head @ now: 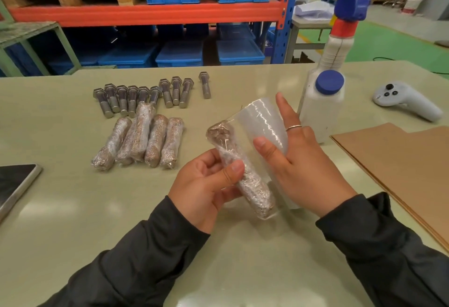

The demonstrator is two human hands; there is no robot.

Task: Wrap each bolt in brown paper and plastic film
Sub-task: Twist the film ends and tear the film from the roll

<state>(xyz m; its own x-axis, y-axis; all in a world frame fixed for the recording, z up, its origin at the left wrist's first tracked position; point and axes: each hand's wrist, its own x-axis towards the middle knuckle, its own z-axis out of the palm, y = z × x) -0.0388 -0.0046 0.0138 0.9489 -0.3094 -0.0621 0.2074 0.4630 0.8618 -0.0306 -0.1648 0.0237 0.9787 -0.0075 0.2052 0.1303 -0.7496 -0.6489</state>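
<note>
My left hand [206, 185] grips a bolt wrapped in brown paper and plastic film [243, 173], held tilted above the table. My right hand [298, 160] holds a roll of clear plastic film [263, 122] right beside it, with film stretching from the roll onto the bolt's head end. Several bare steel bolts [145, 94] lie in a row farther back on the table. In front of them lie several wrapped bolts [141, 139] side by side.
Brown paper sheets [401, 160] lie at the right edge. A white bottle with a blue cap [325, 102] stands behind my right hand. A grey controller [405, 100] rests at far right, a tablet [14, 182] at left. Blue bins fill shelving behind.
</note>
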